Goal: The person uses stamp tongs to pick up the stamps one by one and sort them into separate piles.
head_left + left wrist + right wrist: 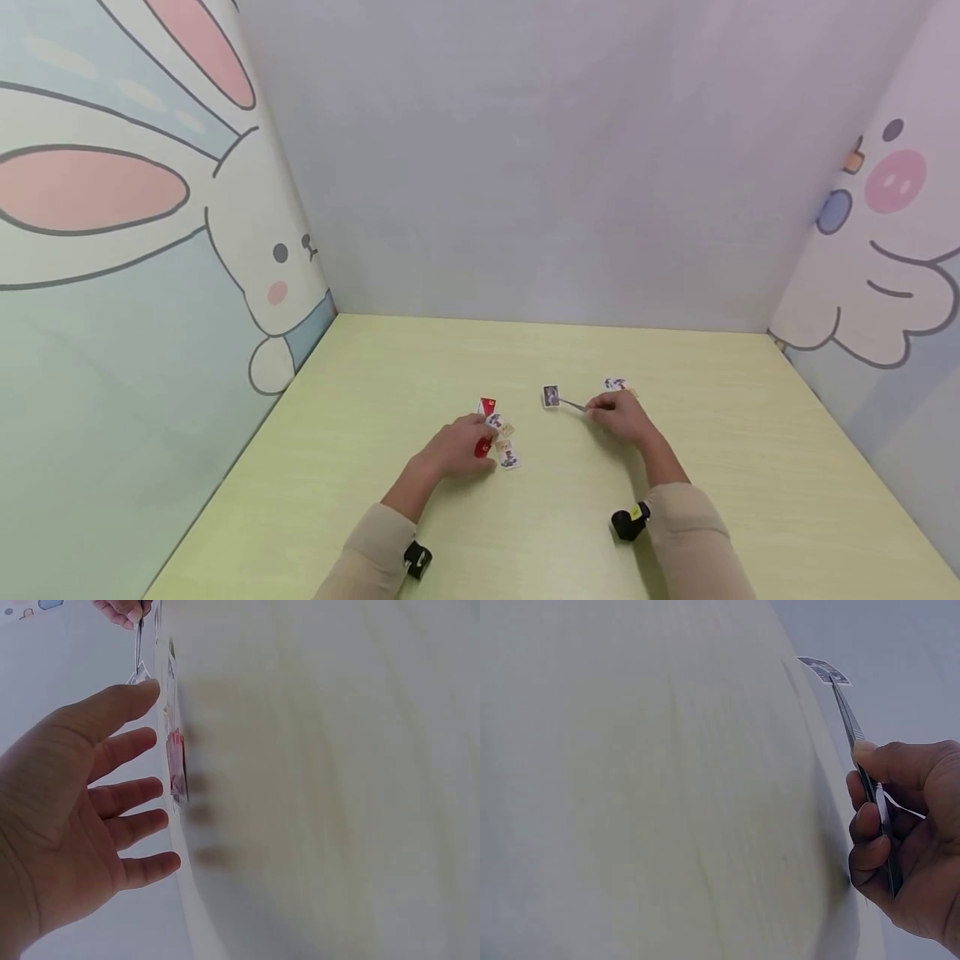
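Note:
My right hand (618,415) grips metal tweezers (845,716), fingers curled round them. The tweezer tips meet the edge of a small white-bordered picture sticker (823,670), which curves slightly in the right wrist view. To the left, my left hand (459,447) is spread with fingers loosely extended over a group of small pieces. Among these are a red-and-white piece (487,406), a red piece (483,447) partly hidden by the fingers, and two picture pieces (507,455) with pale borders. Nothing sits in the left palm (67,855).
Another picture piece (617,384) lies just beyond the right hand, partly covered by it. The pale wooden table (555,533) ends at a plain back wall (525,167), with cartoon-printed side walls to the left and right. Black wrist cameras hang under both sleeves.

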Tool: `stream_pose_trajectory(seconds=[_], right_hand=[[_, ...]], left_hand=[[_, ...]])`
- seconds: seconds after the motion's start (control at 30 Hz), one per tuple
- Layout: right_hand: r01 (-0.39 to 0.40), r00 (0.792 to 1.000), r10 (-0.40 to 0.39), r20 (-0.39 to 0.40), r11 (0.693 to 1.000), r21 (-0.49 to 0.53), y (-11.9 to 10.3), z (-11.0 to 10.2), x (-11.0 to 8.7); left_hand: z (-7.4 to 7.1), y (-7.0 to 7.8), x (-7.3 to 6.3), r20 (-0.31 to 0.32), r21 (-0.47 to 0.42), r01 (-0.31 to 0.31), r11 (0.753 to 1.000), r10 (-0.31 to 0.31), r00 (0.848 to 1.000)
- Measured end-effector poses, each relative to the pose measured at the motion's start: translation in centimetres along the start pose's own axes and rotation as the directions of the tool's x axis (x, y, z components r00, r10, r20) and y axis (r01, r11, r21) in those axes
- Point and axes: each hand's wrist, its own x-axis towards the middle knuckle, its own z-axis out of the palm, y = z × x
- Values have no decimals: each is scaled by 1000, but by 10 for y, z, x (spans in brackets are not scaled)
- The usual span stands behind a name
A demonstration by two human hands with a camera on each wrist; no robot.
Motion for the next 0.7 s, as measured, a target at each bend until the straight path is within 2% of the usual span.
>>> stream_pose_trajectory(seconds=[0.2,0.43,0.7], right_hand=[[-54,998,54,-35,999,0,-2,2,8],[-87,994,87,-61,996,-3,-7,3,17],[-117,990,117,-79,993,1,-6,7,23]], left_hand=[[0,-2,5,13,3,-4,1000,4,1000],[1,-8,11,1,36,-45,998,45,999],[4,-10,13,40,23,-10,1000,9,999]])
